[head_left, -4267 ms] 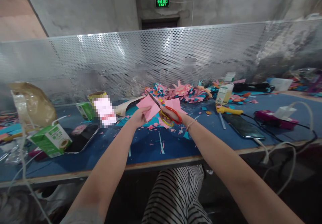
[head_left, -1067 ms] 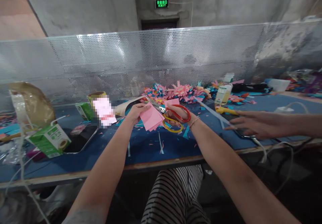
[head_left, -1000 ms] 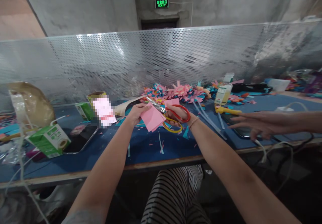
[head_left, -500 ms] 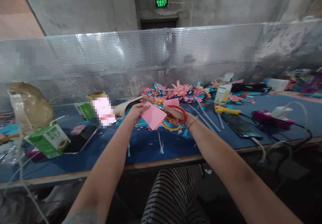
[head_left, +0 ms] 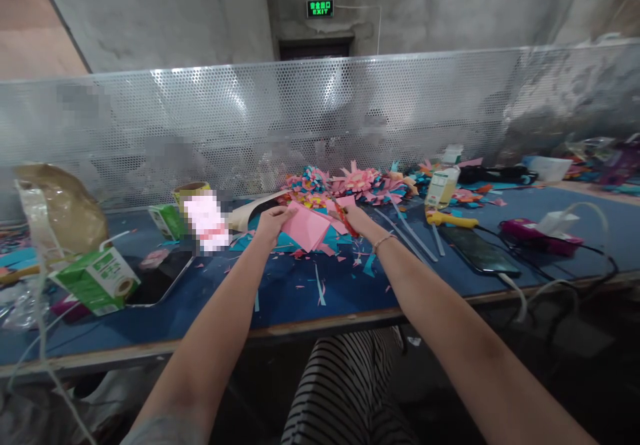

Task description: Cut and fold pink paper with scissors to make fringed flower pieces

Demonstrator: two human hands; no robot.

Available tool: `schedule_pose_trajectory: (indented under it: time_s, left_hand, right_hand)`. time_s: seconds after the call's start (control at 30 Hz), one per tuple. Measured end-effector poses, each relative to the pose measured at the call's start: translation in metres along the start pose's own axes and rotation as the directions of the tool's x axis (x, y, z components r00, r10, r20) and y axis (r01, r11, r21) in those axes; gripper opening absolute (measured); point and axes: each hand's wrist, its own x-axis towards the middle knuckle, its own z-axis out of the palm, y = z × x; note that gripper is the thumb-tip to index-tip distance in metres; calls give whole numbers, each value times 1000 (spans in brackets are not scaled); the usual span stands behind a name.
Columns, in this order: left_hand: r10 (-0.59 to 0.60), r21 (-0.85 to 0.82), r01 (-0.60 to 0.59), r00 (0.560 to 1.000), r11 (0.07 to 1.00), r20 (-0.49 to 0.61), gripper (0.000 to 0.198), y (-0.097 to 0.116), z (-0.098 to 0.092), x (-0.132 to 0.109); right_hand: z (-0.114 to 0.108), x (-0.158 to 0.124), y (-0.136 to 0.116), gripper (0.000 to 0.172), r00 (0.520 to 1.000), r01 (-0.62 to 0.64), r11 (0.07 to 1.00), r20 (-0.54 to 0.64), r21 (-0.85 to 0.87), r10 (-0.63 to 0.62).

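At the centre of the frame, the left hand [head_left: 273, 224] pinched a small stack of pink paper squares [head_left: 306, 226] between thumb and fingers, the sheets slightly fanned. Just right of it, the right hand [head_left: 359, 222] was closed around red-handled scissors [head_left: 344, 216], their blades pointing toward the upper left; whether the blades touched the stack could not be told. Blue paper [head_left: 343, 240] lay under and around the pink squares, and cut scraps [head_left: 321, 292] littered the blue tabletop [head_left: 290, 308] at lower centre.

Above the hands in the frame, fringed paper flowers [head_left: 361, 180] in pink and blue lay heaped before a perforated metal screen [head_left: 215, 118]. Right of centre stood a bottle [head_left: 442, 186], with a yellow glue gun [head_left: 453, 220], translucent glue sticks [head_left: 407, 233], and a dark-screened smartphone [head_left: 480, 250] joined to a white cable nearby. At left, a green drink carton [head_left: 97, 278] with a straw stood tilted against a dark flat device [head_left: 163, 277]. A green exit sign [head_left: 320, 8] glowed at upper centre.
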Motion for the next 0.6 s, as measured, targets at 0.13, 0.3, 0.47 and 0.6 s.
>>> schedule_pose_trajectory:
  time_s: [0.13,0.3,0.47,0.6]
  left_hand:
    - [107,110,-103,994,989,-29,35,-6,-3,3]
    - [295,373,-268,956,888,-13,25,-7,-4,3]
    - [299,444,-235,951,864,-77,15,-4,3,1]
    - [226,404,-195,974,893,-30,21,-4,5,-2]
  right_hand:
    - [8,-3,3,31,991,-35,999,-134,-29,31]
    - [25,-12,-7,33,1000,-4,922,12,387,0]
    - [30,-13,-11,36,989,131,890,3,436,-147]
    - [30,-2,-1,41,959,274,941,-128,197,-253]
